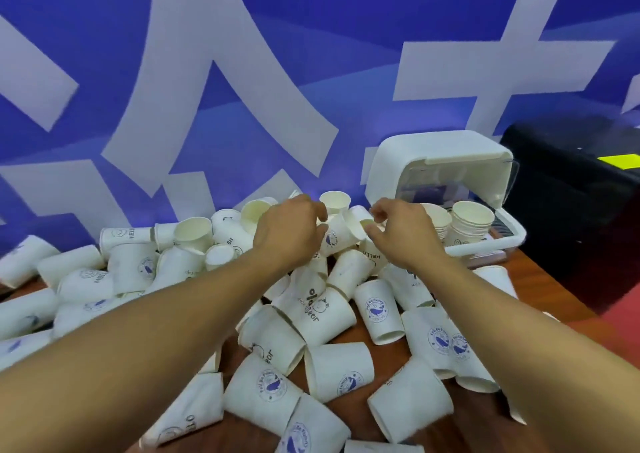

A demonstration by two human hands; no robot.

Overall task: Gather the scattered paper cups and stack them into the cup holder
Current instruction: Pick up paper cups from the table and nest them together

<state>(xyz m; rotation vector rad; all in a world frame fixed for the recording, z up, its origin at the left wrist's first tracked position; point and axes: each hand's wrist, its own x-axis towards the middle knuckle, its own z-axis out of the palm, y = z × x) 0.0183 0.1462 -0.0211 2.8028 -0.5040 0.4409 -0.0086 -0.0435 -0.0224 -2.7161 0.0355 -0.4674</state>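
Observation:
Several white paper cups with blue prints lie scattered and tipped over across the brown table. At the back right stands the white cup holder, its lid up, with two short stacks of cups inside. My left hand grips a tilted cup in the middle of the pile. My right hand pinches the rim of a second cup set into the first one, just left of the holder.
A blue wall with large white characters rises right behind the table. A black box with a yellow label stands to the right of the holder. Cups reach the table's left edge.

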